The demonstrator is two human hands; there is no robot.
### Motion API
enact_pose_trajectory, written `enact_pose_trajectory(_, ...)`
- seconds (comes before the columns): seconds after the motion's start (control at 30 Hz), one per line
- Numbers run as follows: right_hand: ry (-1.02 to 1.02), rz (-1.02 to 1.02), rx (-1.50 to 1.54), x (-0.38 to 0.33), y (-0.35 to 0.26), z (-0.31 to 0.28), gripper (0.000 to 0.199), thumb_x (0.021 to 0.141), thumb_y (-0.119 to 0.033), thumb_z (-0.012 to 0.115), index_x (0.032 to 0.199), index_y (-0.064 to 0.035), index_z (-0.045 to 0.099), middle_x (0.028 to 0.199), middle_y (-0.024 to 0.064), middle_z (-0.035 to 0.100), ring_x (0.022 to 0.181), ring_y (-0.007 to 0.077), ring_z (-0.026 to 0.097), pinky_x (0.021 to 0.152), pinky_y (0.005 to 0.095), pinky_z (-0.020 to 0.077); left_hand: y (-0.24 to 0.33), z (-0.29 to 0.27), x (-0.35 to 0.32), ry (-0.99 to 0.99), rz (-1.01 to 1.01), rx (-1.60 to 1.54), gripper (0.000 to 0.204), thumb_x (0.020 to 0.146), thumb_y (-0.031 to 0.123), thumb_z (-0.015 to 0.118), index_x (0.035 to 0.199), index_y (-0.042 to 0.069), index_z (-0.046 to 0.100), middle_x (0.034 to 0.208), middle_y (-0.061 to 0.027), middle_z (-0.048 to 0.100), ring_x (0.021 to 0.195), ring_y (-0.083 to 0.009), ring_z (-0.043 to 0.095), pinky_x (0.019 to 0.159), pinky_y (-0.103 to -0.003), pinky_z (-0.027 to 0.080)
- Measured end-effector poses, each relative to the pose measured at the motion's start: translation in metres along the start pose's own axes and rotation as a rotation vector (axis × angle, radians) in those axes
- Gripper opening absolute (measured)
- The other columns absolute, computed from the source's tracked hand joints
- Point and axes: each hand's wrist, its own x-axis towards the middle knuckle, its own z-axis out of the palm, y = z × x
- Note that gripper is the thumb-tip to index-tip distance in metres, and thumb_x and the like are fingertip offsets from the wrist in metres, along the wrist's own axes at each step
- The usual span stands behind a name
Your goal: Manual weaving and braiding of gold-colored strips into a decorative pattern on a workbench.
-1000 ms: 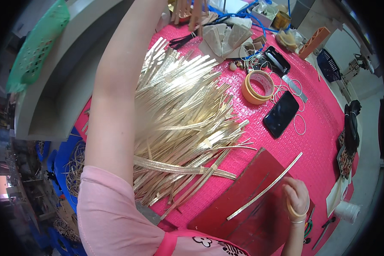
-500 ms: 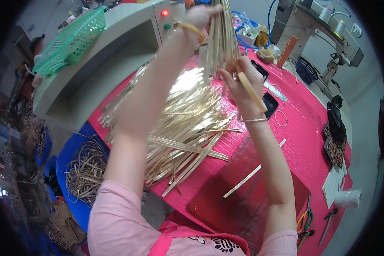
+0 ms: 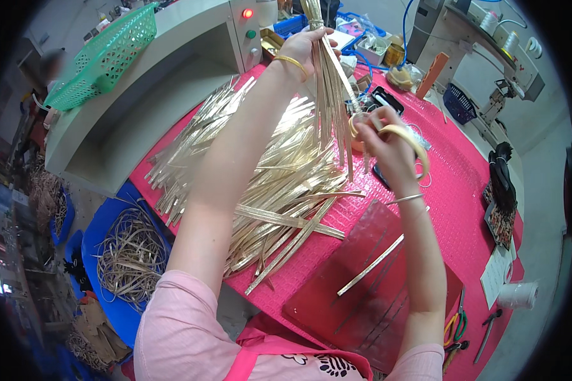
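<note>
My left hand [image 3: 305,52] is raised at the top middle, closed round the upper part of a bundle of thin gold strips [image 3: 329,95]. The strips hang down below it. Lower and to the right, my right hand [image 3: 388,143] has its fingers bent round a cream ring-shaped thing [image 3: 416,145], which curves over the back of the hand. A pale narrow band [image 3: 344,79] runs between the bundle and the right fingertips. Under the bundle, a wide heap of loose gold strips [image 3: 267,165] covers the pink tabletop [image 3: 451,235].
One gold strip [image 3: 370,265] lies on a dark red board [image 3: 318,308]. Scissors [image 3: 456,327] and a white thread spool [image 3: 518,295] lie at the right. A grey machine housing [image 3: 76,149] carries a green basket [image 3: 108,57]. Tangled strips fill a blue bin [image 3: 98,238].
My left hand has come lower and now grips the bundle's upper part. My right hand has moved down and right, away from the strips, with the cream ring.
</note>
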Motion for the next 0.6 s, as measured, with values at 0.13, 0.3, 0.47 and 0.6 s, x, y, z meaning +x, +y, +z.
enact_pose_trajectory(0.13,-0.134,0.225,0.241,0.013,-0.009,-0.025,0.019,0.076,-0.017,0.06,0.076,-0.0043,0.045,0.059,0.0032,0.054,0.045,0.0044,0.047,0.038,0.0153,0.032,0.0,-0.015,0.008,-0.054,-0.06,-0.07,0.025,0.085,0.02,0.041,0.099,-0.001,0.043,0.079,-0.0142,0.052,0.071,-0.0266,0.055,0.065,-0.039,0.047)
enact_pose_trajectory(0.3,-0.153,0.301,0.365,0.004,0.004,-0.012,0.016,0.076,-0.013,0.059,0.079,-0.0046,0.045,0.063,0.0054,0.057,0.044,0.0051,0.046,0.039,0.0163,0.0335,0.004,-0.029,0.007,-0.119,-0.042,-0.214,0.027,0.086,0.02,0.039,0.099,-0.004,0.043,0.08,-0.0144,0.051,0.073,-0.0262,0.053,0.07,-0.04,0.046)
enact_pose_trajectory(0.47,-0.192,0.305,-0.107,-0.016,0.028,-0.007,0.028,0.065,-0.01,0.068,0.077,-0.0036,0.042,0.062,0.0022,0.05,0.05,0.007,0.048,0.044,0.022,0.038,0.007,-0.022,0.008,-0.154,-0.188,-0.367,0.019,0.085,0.022,0.041,0.083,0.005,0.05,0.067,-0.0116,0.054,0.061,-0.0249,0.055,0.059,-0.043,0.047)
enact_pose_trajectory(0.6,-0.01,0.329,0.207,-0.039,0.013,-0.001,0.021,0.073,-0.003,0.059,0.072,-0.0035,0.039,0.053,0.0016,0.044,0.035,0.0052,0.038,0.029,0.019,0.0257,-0.003,-0.028,0.008,0.012,-0.038,-0.265,0.027,0.087,0.018,0.037,0.101,-0.004,0.042,0.082,-0.014,0.047,0.074,-0.0257,0.05,0.073,-0.042,0.043)
